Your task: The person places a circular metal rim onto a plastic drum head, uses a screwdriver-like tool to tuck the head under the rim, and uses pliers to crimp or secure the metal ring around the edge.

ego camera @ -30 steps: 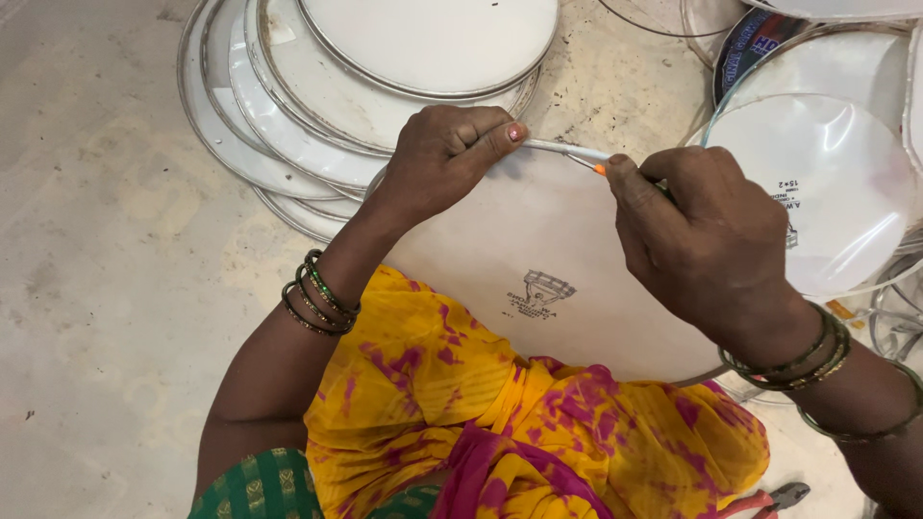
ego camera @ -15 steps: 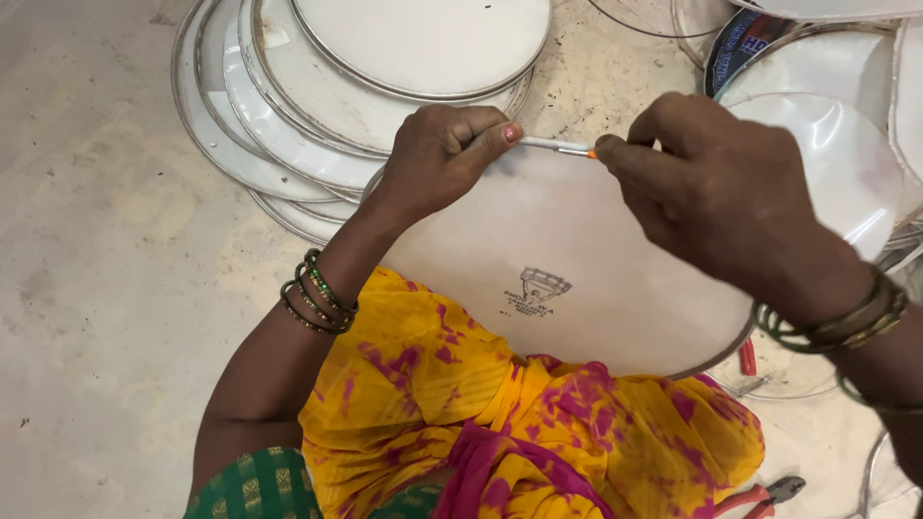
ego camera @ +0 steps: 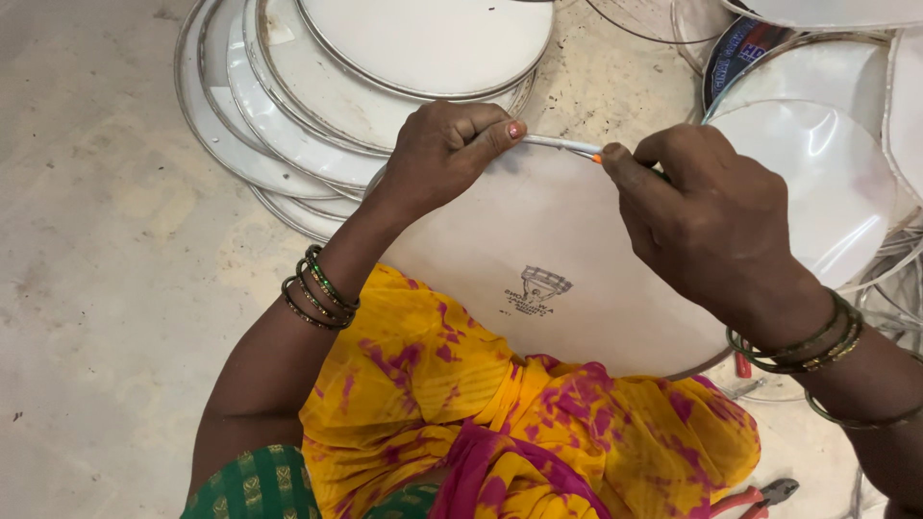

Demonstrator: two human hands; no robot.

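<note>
Nearest, on the lap in yellow cloth, rests a white round drumhead (ego camera: 567, 269). At its far rim, the left hand (ego camera: 447, 154) pinches the metal hoop; the right hand (ego camera: 707, 216), now lower than a moment ago, grips an orange-tipped tool (ego camera: 598, 159). Beyond lie stacked drumheads (ego camera: 317, 106).

drumhead (ego camera: 577, 259): matt white film, smooth
stacked drumheads (ego camera: 317, 96): glossy film, shiny metal rims
floor (ego camera: 96, 288): rough pale stone
sari (ego camera: 433, 404): soft printed cloth
bangles (ego camera: 317, 288): shiny metal
</note>
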